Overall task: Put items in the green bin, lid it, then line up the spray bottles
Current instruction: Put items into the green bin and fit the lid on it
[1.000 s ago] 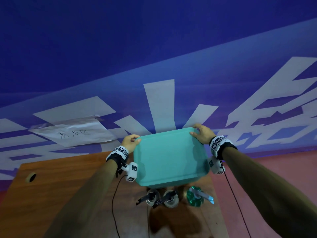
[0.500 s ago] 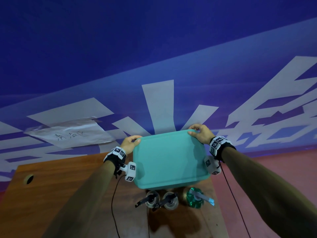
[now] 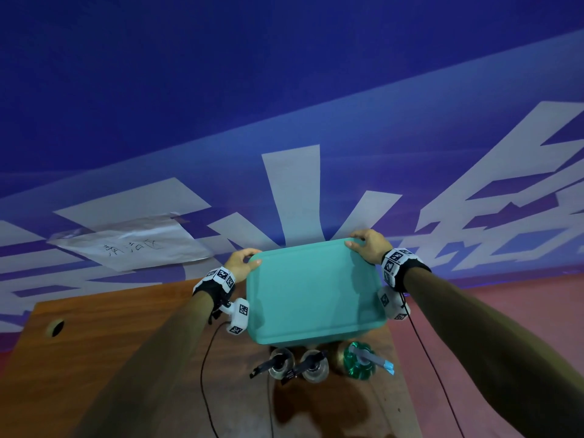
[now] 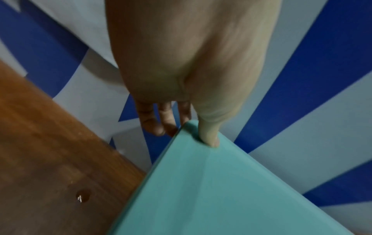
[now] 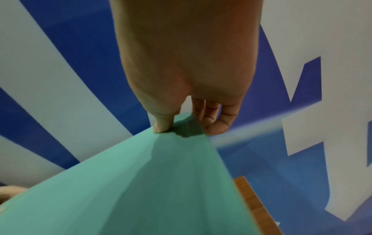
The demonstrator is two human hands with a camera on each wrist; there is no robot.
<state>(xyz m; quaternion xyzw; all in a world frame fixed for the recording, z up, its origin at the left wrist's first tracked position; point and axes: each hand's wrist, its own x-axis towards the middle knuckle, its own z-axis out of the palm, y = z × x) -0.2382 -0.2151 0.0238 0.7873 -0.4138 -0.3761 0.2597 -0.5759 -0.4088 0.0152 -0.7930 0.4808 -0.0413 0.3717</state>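
The green bin's lid [image 3: 313,292] covers the bin at the far right of the wooden table [image 3: 110,336]; the bin's body is hidden beneath it. My left hand [image 3: 243,263] grips the lid's far left corner, thumb on top [image 4: 209,136] and fingers curled over the edge. At the far right corner my right hand [image 3: 366,248] holds the lid the same way, thumb [image 5: 161,125] pressing on top. In front of the bin stand two clear spray bottles with black triggers [image 3: 281,366] [image 3: 313,368] and a green spray bottle [image 3: 360,363].
A blue and white banner wall [image 3: 284,121] rises right behind the table, with a handwritten paper sheet [image 3: 132,245] taped to it. A cable hole [image 3: 55,327] marks the table's left end. Wrist-camera cables [image 3: 205,358] trail across the wood. Red floor [image 3: 505,311] lies to the right.
The lid and both hands shifted slightly; the right hand slid a little left along the far edge. Both hands kept their grip on the corners.
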